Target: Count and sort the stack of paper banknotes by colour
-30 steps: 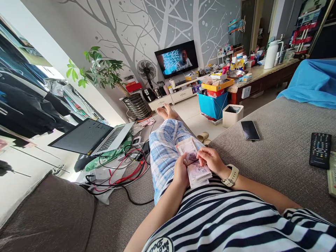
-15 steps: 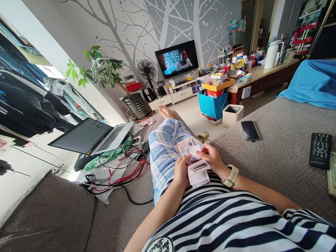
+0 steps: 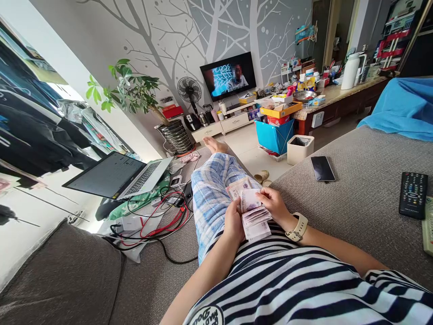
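Observation:
I sit on a grey sofa with my legs stretched out in blue plaid trousers. A stack of banknotes rests over my lap. My left hand grips the stack from the left side. My right hand, with a pale watch on the wrist, pinches the top notes, and one note is folded up towards me between its fingers.
A black phone and a black remote lie on the sofa to my right. An open laptop and tangled cables lie at my left. A blue bin and a white bin stand on the floor ahead.
My right hand has peeled notes off the top of the stack and folded them back; the stack has fanned out a little. My left hand has stayed put.

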### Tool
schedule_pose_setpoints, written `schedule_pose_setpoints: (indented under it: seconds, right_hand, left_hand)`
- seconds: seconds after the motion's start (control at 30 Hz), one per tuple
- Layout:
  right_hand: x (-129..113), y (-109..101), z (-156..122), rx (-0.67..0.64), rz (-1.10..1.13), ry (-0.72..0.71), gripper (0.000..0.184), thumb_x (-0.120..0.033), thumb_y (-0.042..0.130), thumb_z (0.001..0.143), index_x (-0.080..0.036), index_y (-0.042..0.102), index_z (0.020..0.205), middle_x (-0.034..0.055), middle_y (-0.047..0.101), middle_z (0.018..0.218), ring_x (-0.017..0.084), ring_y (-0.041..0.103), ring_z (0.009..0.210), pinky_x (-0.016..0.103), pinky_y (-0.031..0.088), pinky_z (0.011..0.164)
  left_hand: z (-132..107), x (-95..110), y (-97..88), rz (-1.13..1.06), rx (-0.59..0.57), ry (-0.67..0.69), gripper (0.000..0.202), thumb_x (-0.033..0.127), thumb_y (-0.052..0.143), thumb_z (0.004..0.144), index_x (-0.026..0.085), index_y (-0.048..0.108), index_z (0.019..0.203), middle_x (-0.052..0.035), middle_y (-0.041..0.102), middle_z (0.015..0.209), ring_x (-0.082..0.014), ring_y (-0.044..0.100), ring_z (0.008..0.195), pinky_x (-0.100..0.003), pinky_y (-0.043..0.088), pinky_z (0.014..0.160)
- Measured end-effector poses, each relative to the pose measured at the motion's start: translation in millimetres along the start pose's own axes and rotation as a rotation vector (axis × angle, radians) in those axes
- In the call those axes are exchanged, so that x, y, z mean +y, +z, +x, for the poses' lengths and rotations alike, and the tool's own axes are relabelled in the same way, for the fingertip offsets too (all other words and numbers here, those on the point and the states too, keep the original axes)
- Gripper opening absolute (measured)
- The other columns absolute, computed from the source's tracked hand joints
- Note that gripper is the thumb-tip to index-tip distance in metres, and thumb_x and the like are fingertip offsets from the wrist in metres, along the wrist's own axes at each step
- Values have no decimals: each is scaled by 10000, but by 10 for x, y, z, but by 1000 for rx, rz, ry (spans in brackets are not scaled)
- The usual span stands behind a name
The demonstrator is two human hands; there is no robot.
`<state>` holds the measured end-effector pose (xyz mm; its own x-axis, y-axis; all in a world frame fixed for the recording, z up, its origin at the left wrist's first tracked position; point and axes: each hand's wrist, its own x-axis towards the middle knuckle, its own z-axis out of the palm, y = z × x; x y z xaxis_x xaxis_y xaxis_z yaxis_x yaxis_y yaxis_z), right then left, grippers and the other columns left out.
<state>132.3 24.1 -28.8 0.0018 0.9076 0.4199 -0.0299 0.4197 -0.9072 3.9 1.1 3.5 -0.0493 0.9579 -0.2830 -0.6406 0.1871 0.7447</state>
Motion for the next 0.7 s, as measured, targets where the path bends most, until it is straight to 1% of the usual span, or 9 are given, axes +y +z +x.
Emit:
schedule_pose_setpoints:
  seconds: [0.2, 0.4, 0.5, 0.7]
  right_hand:
    - [-80, -12, -17, -64, 117, -23, 292, -388, 585, 850, -197, 502, 645, -36, 431, 591, 128, 393, 567, 256, 320, 543]
    - [-99, -10, -31, -97, 175, -20, 253, -379, 602, 842, -195, 535, 681, -27, 476, 624, 133, 425, 592, 257, 351, 568]
    - [-102, -4, -29, -111, 200, -7, 232, -387, 601, 840, -198, 552, 714, -20, 504, 649, 140, 452, 613, 258, 366, 571]
    - [-129, -9, -25, -118, 174, -26, 275, -415, 551, 878, -199, 551, 708, -20, 462, 636, 137, 418, 600, 265, 351, 573]
  left_hand:
    - [9, -10, 1, 1, -64, 27, 230, 251, 624, 701, 140, 663, 899, -73, 740, 883, -243, 699, 855, -364, 539, 816]
    - [7, -8, 6, 15, -85, 16, 242, 259, 607, 694, 133, 668, 891, -74, 737, 858, -244, 695, 839, -375, 527, 833]
    - [2, -2, 10, 25, -66, 24, 238, 253, 604, 690, 125, 669, 880, -71, 736, 829, -231, 692, 789, -380, 524, 836]
    - [16, -2, -10, 38, -57, 33, 237, 260, 626, 673, 134, 664, 870, -62, 733, 834, -226, 692, 813, -354, 519, 838]
